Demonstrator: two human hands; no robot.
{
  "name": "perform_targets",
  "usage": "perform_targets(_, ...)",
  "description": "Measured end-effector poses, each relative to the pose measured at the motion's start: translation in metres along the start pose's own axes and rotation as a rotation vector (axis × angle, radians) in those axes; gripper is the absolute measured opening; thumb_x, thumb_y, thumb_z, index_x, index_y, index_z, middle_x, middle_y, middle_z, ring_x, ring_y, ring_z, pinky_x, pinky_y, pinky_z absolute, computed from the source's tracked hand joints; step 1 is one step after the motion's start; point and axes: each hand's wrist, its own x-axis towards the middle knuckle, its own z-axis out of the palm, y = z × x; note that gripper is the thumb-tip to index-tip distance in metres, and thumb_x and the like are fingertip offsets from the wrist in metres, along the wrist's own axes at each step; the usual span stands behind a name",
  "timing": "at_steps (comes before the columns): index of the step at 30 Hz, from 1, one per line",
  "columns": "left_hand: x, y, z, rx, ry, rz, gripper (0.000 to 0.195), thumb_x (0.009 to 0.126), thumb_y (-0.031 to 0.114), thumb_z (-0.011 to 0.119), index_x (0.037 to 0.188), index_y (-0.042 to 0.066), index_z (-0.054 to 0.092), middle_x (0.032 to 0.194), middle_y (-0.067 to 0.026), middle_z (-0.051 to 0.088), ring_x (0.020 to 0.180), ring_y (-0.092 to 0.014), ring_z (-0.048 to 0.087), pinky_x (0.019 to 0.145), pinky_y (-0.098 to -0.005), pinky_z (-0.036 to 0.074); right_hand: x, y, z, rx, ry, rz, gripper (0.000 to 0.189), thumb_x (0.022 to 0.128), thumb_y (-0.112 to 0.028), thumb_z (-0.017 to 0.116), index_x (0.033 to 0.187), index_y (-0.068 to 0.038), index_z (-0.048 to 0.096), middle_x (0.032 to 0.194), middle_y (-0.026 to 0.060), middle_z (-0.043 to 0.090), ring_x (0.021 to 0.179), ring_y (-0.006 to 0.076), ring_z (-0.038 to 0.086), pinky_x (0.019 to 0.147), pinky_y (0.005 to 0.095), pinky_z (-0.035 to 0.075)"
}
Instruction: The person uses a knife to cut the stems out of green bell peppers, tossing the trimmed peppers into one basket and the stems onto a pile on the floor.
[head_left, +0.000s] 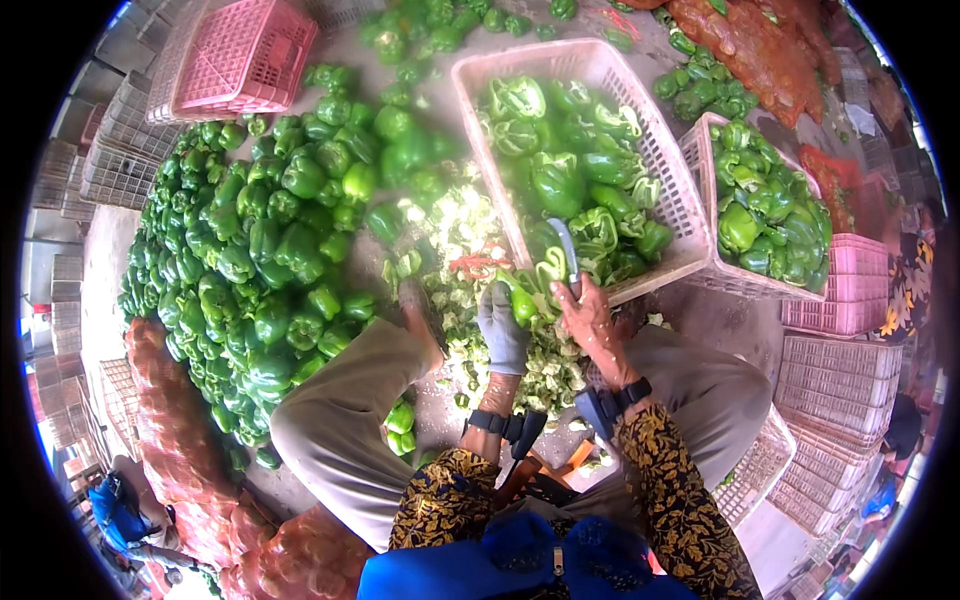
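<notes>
My left hand (502, 330), in a grey glove, grips a green bell pepper piece (520, 301) above the floor between my knees. Close to its right, my right hand (589, 319), bare, is closed around a knife (565, 247) whose bluish blade points away from me. A pale-edged cut pepper piece (552, 266) lies beside the blade; whether my right fingers touch it I cannot tell. Pepper cores and trimmings (469, 217) cover the floor under and beyond both hands. Just past the knife, a pale plastic crate (469, 97) contains cut and hollowed green peppers (559, 184).
A large heap of whole green peppers (262, 240) spreads on the left. Filled red mesh sacks (180, 435) border it. A second crate (697, 161) of peppers stands at right, near stacked crates (836, 382). A pink crate (247, 56) sits at far left. Another person (124, 510) is at lower left.
</notes>
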Motion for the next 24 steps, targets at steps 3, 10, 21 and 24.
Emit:
perform_targets(3,0.005,-0.002,-0.010,0.042,-0.057,0.035,0.035,0.095,0.035,0.057,0.112,0.005,0.054,0.096,-0.0027,0.061,0.082,-0.012,0.058,0.065,-0.0245,0.050,0.016,0.011,0.002,-0.041,-0.002,0.025,0.028,0.088,-0.021,0.067,0.097,0.000,0.051,0.067,0.0030,0.055,0.047,0.0099,0.049,0.039,0.0253,0.041)
perform_targets(10,0.004,0.015,-0.022,0.986,-0.220,0.655,0.046,0.072,0.011,0.073,0.113,0.004,0.053,0.099,-0.0105,0.062,0.088,-0.020,0.061,0.076,-0.0329,0.051,0.043,0.006,-0.022,-0.460,0.065,-0.421,0.014,0.082,-0.006,0.064,0.091,0.000,0.056,0.066,0.0135,0.060,0.060,0.0294,0.060,0.057,0.0392,0.048)
perform_targets(21,-0.011,0.043,0.028,-0.413,-0.277,-0.474,0.048,0.095,0.050,0.046,0.119,0.009,0.055,0.105,-0.0068,0.064,0.098,-0.024,0.062,0.085,-0.0390,0.052,-0.015,-0.066,-0.036,-0.144,-0.205,-0.556,0.047,0.074,-0.019,0.080,0.114,-0.004,0.060,0.083,0.0093,0.064,0.070,0.0183,0.059,0.062,0.0330,0.049)
perform_targets(24,-0.018,0.045,0.038,-0.458,-0.282,-0.583,0.044,0.095,0.048,0.047,0.111,0.008,0.059,0.103,-0.0075,0.065,0.094,-0.023,0.063,0.090,-0.0415,0.050,-0.019,-0.067,-0.037,-0.329,-0.305,-0.554,0.050,0.071,-0.022,0.082,0.111,-0.003,0.060,0.079,0.0097,0.062,0.069,0.0187,0.057,0.062,0.0337,0.048)
